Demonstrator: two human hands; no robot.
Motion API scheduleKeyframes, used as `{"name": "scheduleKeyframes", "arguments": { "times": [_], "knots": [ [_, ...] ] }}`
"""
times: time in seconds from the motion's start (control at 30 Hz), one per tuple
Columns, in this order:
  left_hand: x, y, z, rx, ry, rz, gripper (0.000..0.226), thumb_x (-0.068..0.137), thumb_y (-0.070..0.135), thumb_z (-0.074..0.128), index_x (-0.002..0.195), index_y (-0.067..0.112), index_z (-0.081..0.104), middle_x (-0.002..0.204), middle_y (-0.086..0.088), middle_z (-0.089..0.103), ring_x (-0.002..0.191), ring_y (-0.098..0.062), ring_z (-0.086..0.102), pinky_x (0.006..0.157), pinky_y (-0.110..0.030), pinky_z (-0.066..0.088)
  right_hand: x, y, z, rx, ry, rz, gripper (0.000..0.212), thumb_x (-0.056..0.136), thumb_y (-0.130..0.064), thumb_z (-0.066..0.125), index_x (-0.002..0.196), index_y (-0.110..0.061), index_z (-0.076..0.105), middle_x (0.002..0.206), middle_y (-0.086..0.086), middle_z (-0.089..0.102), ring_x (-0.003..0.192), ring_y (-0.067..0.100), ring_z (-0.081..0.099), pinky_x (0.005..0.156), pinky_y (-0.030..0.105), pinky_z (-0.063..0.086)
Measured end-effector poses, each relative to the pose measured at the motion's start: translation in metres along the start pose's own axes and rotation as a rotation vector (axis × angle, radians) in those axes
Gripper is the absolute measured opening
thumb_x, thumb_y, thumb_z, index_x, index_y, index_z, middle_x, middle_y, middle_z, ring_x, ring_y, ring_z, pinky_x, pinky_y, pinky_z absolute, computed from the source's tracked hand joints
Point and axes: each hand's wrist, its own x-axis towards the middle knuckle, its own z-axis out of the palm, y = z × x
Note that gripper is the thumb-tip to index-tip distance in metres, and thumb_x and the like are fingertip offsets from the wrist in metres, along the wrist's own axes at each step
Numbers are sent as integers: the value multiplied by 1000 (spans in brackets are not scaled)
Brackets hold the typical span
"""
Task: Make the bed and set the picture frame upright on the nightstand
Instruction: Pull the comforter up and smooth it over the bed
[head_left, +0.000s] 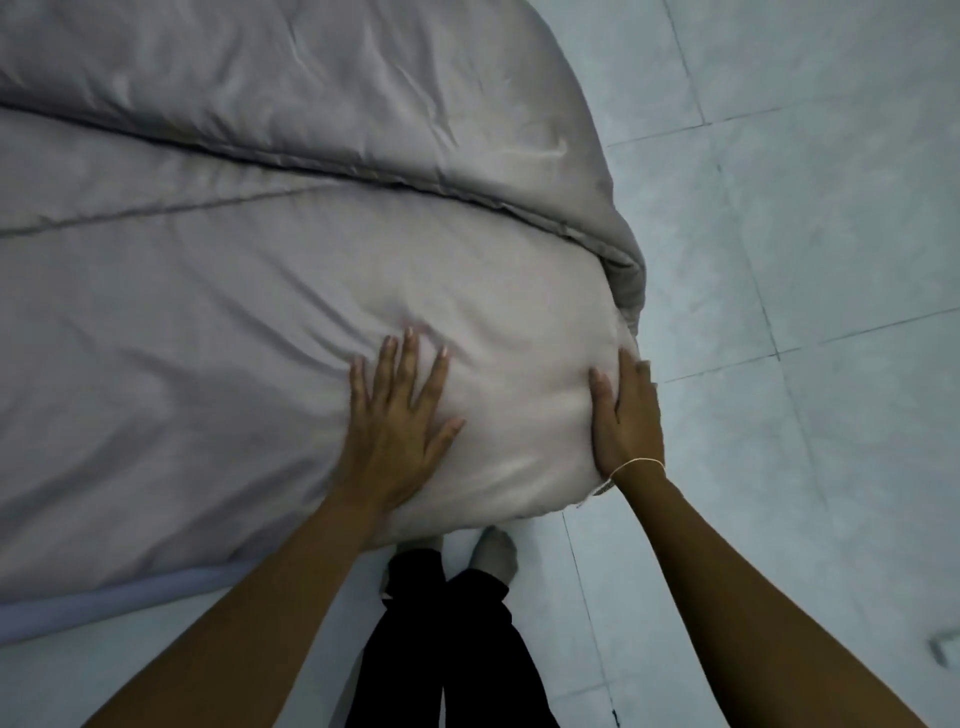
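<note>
The grey, satiny quilted comforter (291, 223) lies spread over the bed, its upper layer folded across along a dark seam and its rounded corner hanging above the pale tiled floor (810, 218). The left hand (397, 421) lies flat on top of the comforter near that corner with straight, splayed fingers, while the right hand (628, 415), a thin thread bracelet (638, 463) at its wrist, presses open-palmed against the corner's side edge. Black trouser legs (447, 639) and grey socked feet (496, 548) stand on the floor beside the bed.

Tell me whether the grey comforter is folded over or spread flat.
Folded over: the grey comforter shows one layer lapping over another along a seam line, with both hands, left and right, flat on it.
</note>
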Motion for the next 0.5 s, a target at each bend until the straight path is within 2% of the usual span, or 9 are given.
{"name": "scheduleKeyframes", "arguments": {
  "times": [0.07,0.1,0.2,0.27,0.4,0.43,0.5],
  "knots": [
    [-1,-13,-6,-9,8,89,63,97,53,20,149,18,24,156,-17,18,145,-31,16,112,-60,16,2,-10,-8,-122,45,16,75,89,-71,25,150,-28,17,161,8,12,148,27,11,114,63,16],
    [0,-24,-10,-3,21,57,62,98,52,20,149,18,24,156,-17,18,145,-30,16,113,-59,15,4,-24,-14,-185,96,-73,69,93,-62,32,150,-25,19,160,11,14,148,29,12,115,63,15],
    [1,-64,-13,17,36,-208,65,96,53,20,150,17,21,157,-17,15,145,-33,13,115,-56,7,26,-83,-17,-367,252,-466,58,93,-39,52,145,-22,32,155,18,25,143,38,22,112,60,22],
    [-1,-79,-11,28,6,-270,67,96,55,18,150,16,22,157,-16,14,145,-33,12,116,-57,8,45,-128,-8,-470,312,-684,56,90,-30,58,142,-23,40,152,23,32,139,44,29,107,62,31],
    [1,-77,-7,3,38,-258,65,96,52,26,150,15,24,157,-15,17,145,-32,13,116,-55,11,95,-196,15,-681,282,-942,52,89,-21,52,139,-31,46,151,23,34,137,47,34,101,64,34],
    [0,-77,-7,3,48,-259,65,96,52,27,150,15,24,157,-15,17,146,-32,14,116,-54,12,107,-203,18,-737,261,-1000,47,91,-22,50,137,-31,48,149,23,37,131,47,41,96,62,40],
    [-2,-80,-7,-9,40,-255,65,96,52,27,150,15,25,157,-15,17,146,-31,14,116,-54,14,136,-203,7,-833,185,-1093,43,93,-21,50,136,-27,51,138,24,50,109,46,59,78,53,52]
  ]
}}
